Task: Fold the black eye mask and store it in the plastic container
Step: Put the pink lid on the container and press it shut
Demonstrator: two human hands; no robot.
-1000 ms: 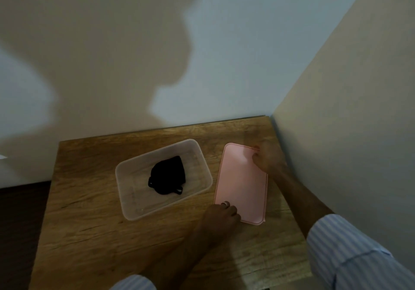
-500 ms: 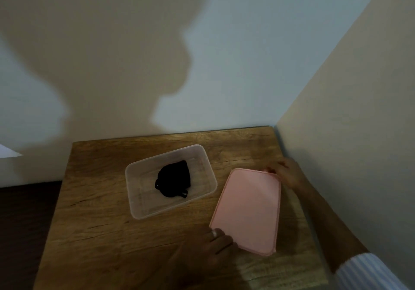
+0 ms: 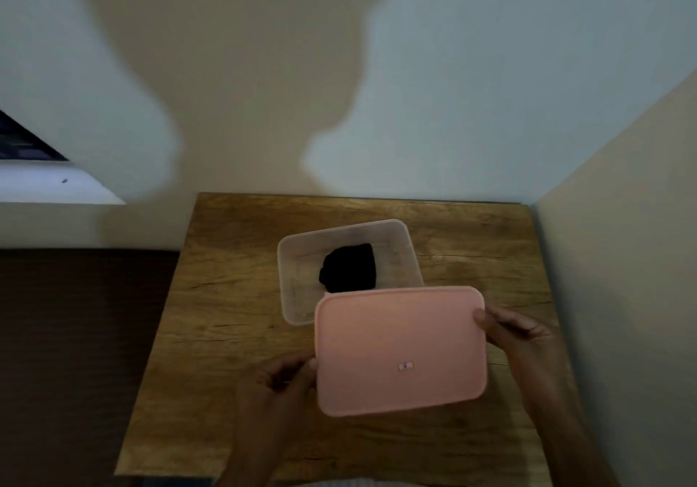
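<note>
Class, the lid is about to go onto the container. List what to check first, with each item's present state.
1. Black eye mask folded inside plastic container: ok.
2. Nothing hanging over its rim: ok.
3. Left hand and right hand grip opposite edges of pink lid: ok.
4. Lid lined up with container: not ok, it covers only the near corner.
5. Lid right side up: cannot tell.

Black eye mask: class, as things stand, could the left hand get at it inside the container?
Probably not right away. The left hand has its grip on the pink lid, which overlaps the container's near end. The black eye mask lies uncovered beyond it.
</note>
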